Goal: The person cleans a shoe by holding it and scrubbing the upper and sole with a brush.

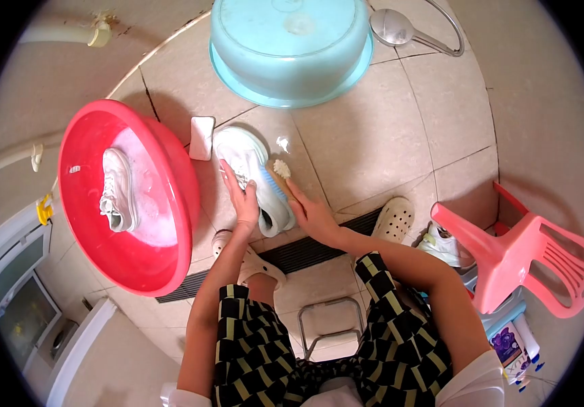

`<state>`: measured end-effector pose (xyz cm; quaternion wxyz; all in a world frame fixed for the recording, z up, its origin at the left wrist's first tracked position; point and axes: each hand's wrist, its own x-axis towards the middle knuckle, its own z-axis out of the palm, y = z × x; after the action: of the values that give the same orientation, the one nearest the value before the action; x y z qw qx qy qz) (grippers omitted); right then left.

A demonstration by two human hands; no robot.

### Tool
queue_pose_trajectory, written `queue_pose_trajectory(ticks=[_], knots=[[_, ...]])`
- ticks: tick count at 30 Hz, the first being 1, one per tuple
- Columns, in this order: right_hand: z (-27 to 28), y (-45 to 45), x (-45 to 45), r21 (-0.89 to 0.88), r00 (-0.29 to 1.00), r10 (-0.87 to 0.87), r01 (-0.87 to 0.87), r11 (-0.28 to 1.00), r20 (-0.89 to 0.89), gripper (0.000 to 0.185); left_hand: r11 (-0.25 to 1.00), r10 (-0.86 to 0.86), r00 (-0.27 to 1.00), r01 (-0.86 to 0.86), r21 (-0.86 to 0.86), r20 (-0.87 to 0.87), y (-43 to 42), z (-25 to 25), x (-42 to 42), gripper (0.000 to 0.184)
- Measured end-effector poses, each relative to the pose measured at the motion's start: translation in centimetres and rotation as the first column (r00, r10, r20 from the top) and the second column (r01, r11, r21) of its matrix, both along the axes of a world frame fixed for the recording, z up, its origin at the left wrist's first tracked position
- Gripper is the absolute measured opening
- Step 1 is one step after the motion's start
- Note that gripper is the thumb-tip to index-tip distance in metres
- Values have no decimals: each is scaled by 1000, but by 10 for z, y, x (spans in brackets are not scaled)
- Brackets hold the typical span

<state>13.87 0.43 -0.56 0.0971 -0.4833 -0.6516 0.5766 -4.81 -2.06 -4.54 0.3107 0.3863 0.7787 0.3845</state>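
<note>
A white sneaker (240, 150) lies on the tiled floor in front of me, its toe pointing away. My left hand (240, 201) grips it across the laces and holds it against the floor. In my right hand (312, 216) is a scrub brush (277, 178) with a wooden back and blue bristles. The bristles touch the sneaker's right side, and white foam sits on the brush's far end. Another white sneaker (118, 190) rests in sudsy water inside the red basin (184, 224) on the left.
A white bar, perhaps soap (202, 138), lies between basin and sneaker. Ahead stands an upturned light-blue basin (290, 68), with a shower head (393, 28) beside it. A pink plastic chair (502, 251) and more shoes (441, 244) are on the right. A drain grate (326, 245) crosses the floor.
</note>
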Motion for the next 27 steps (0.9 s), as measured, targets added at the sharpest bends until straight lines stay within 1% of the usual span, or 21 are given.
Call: queue_pose_trajectory(ticks=[5, 7, 8, 10, 11, 14, 16, 17, 19, 23, 25, 26, 27], knots=[[5, -18, 26, 76, 997, 38, -33, 997, -67, 53, 1000, -28, 1000, 28, 12, 5, -2, 0, -3, 83], [16, -20, 42, -26, 984, 172, -172, 985, 41, 53, 999, -29, 999, 28, 18, 23, -1, 1, -3, 83], [15, -27, 49, -30, 984, 175, -174, 984, 40, 53, 1000, -26, 999, 26, 14, 24, -2, 1, -3, 83], [9, -37, 59, 129, 978, 206, -209, 969, 33, 55, 999, -32, 999, 31, 43, 31, -1, 2, -3, 84], [9, -37, 59, 130, 978, 208, -211, 969, 34, 55, 999, -30, 999, 29, 44, 32, -1, 1, -3, 84], [11, -34, 51, 137, 976, 206, -213, 967, 63, 57, 999, -34, 999, 32, 41, 33, -2, 1, -5, 84], [11, -27, 38, 48, 979, 189, -193, 980, 81, 57, 999, -31, 999, 30, 32, 34, -3, 1, -6, 84], [9, -27, 33, 48, 979, 188, -193, 980, 82, 57, 999, -32, 999, 31, 32, 34, -4, 2, -7, 84], [4, -25, 22, 126, 986, 142, -153, 980, 92, 56, 999, -32, 999, 31, 19, 35, -4, 3, -7, 84], [0, -1, -7, 67, 993, 85, -91, 994, 83, 55, 998, -44, 998, 42, 52, 37, -4, 0, -8, 84], [-11, 10, -20, 173, 999, 43, -47, 984, 28, 54, 999, 7, 999, -9, 34, 32, -5, -6, -8, 83], [-17, 16, -23, 172, 999, 42, -46, 984, 27, 54, 999, 7, 1000, -8, 32, 30, -4, -4, -7, 83], [-23, 22, -27, 209, 999, 45, -50, 977, 28, 54, 999, 5, 1000, -6, 33, 23, -3, -2, -6, 83]])
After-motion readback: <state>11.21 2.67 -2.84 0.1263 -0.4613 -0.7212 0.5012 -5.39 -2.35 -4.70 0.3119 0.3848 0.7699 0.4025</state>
